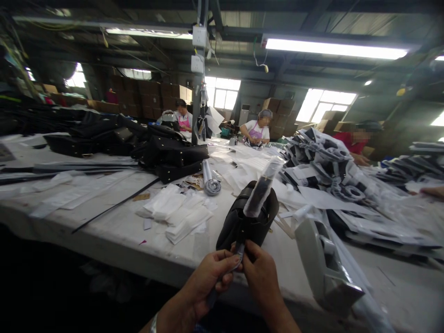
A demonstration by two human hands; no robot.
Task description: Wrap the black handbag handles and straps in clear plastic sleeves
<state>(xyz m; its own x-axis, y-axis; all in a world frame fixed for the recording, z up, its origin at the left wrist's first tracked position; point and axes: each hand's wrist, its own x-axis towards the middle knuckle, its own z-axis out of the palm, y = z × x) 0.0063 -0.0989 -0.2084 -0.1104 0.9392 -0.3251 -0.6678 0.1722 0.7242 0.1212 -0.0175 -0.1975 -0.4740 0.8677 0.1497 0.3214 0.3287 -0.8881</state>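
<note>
Black, smooth, leather-like bag [231,219] resting near the front edge of a long, white-topped worktable [114,231], its near end toward the worker. A dark strip in clear plastic wrap [260,189] lies across its upper side. At the near end, the left hand [211,273] is closed on a narrow, greyish, wrapped strap [240,249], pinched between thumb and fingers; the right hand [262,273] has its fingers curled against the bag beside it, probably steadying the join. Whether the right fingers grip strap or bag cannot be told.

To the right stands a tilted, pale grey tape dispenser [321,263], apparently kept within reach. To the left lie loose white paper-like wrappers [183,215], and beyond them a heap of black, studded bags [166,152]. A pile of white-wrapped dark pieces [312,157] occupies the far right.

The strap's attachment is masked by fingers, its lower length passes behind the left hand, and the bag's underside is hidden. Shadow obscures the space beneath the table.
</note>
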